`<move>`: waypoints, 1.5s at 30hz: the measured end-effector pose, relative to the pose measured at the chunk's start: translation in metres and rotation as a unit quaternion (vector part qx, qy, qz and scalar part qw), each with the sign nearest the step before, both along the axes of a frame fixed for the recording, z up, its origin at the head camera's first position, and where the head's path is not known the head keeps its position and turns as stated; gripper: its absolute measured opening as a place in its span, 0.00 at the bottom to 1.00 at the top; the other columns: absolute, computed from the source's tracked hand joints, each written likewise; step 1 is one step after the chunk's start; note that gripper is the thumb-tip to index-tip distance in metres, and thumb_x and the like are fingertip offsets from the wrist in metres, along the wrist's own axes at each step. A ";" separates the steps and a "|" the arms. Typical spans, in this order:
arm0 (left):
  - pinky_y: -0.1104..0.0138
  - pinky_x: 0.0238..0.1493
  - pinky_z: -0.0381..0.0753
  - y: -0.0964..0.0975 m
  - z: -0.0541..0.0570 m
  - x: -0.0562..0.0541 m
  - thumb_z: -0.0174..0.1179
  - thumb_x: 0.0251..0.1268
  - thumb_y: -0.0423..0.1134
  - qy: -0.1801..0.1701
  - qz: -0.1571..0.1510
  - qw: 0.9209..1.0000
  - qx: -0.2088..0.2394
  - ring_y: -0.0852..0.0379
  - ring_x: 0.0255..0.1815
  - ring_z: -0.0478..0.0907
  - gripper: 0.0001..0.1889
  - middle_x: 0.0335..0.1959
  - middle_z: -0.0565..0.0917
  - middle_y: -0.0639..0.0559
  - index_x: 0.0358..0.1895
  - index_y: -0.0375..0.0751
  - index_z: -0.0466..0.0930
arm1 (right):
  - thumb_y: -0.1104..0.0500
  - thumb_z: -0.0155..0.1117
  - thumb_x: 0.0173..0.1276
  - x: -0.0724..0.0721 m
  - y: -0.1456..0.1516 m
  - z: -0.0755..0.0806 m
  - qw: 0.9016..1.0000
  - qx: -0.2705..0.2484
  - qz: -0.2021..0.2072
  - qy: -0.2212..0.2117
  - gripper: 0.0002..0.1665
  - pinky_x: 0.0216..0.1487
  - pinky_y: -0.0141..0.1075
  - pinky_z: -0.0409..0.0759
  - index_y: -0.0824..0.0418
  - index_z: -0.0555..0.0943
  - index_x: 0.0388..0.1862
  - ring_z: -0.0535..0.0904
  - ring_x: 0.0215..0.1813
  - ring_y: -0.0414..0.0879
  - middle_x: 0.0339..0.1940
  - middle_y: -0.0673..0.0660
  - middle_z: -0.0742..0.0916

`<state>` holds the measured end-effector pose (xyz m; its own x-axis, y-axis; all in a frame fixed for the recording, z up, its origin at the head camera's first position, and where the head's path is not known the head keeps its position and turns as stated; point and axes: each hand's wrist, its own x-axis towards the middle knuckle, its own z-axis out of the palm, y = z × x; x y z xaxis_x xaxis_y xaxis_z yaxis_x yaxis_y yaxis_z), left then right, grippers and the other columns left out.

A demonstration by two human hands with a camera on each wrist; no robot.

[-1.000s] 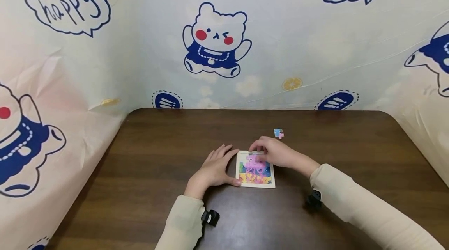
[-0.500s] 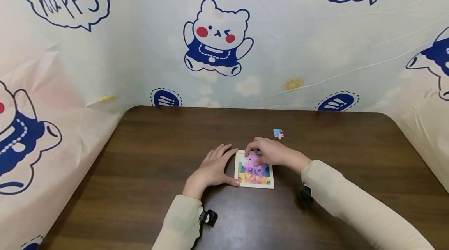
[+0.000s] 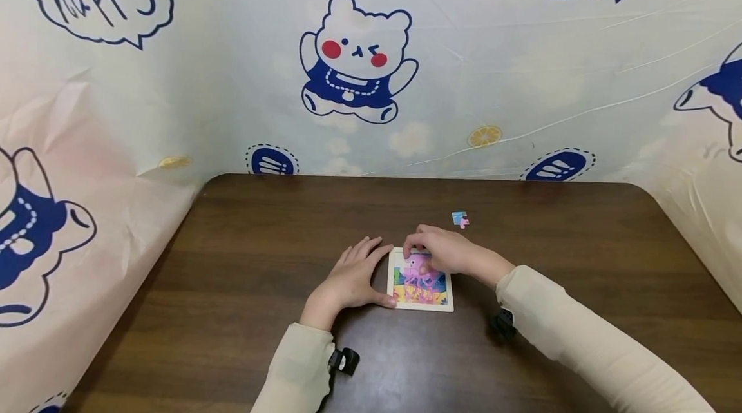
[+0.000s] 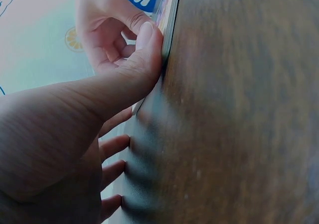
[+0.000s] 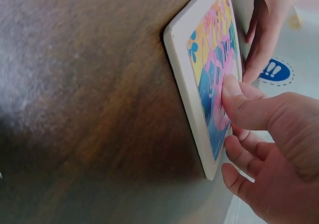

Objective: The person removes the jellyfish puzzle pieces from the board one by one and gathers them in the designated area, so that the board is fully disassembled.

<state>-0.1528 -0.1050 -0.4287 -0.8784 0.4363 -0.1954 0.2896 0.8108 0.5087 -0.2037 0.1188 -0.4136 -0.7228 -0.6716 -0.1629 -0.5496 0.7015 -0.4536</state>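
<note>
A small jigsaw puzzle in a white frame lies on the table, its picture a pink octopus over blue and yellow. My left hand rests at its left side, thumb at the near corner, index finger at the far corner, other fingers spread on the table. In the left wrist view the left thumb lies against the frame's edge. My right hand reaches over the far right part, index finger and thumb bent onto the octopus's head. Its thumb touches the picture; I cannot tell whether a piece is pinched there.
A loose blue and pink puzzle piece lies behind the right hand. The dark wooden table has rounded far corners and meets a cloth backdrop printed with cartoon bears. Black straps with small devices sit on both wrists.
The right hand has shifted slightly left over the puzzle, its index finger now nearer the far left corner. The left hand keeps its place at the frame. The camera view has shifted slightly.
</note>
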 end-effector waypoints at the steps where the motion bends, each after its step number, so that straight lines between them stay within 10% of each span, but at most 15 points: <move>1: 0.46 0.76 0.44 0.000 0.000 0.000 0.76 0.46 0.58 0.000 0.000 1.000 0.000 0.45 0.80 0.44 0.53 0.79 0.55 0.48 0.77 0.51 0.60 | 0.64 0.73 0.62 0.001 0.000 0.000 1.000 -0.003 0.001 0.001 0.16 0.32 0.37 0.72 0.48 0.81 0.45 0.71 0.35 0.44 0.38 0.50 0.77; 29: 0.45 0.75 0.45 0.000 0.001 0.001 0.76 0.47 0.58 0.001 -0.003 1.000 0.006 0.43 0.80 0.44 0.52 0.78 0.55 0.45 0.76 0.47 0.61 | 0.63 0.73 0.62 0.003 0.007 -0.008 0.997 -0.068 -0.020 -0.014 0.15 0.35 0.36 0.68 0.54 0.76 0.44 0.68 0.32 0.43 0.33 0.51 0.73; 45: 0.46 0.76 0.45 0.000 0.001 0.000 0.76 0.47 0.58 -0.001 0.000 1.000 -0.002 0.45 0.80 0.44 0.53 0.79 0.55 0.47 0.77 0.50 0.60 | 0.63 0.63 0.72 -0.008 0.017 -0.004 0.984 -0.152 -0.007 -0.094 0.08 0.31 0.33 0.74 0.60 0.80 0.49 0.73 0.29 0.41 0.30 0.50 0.80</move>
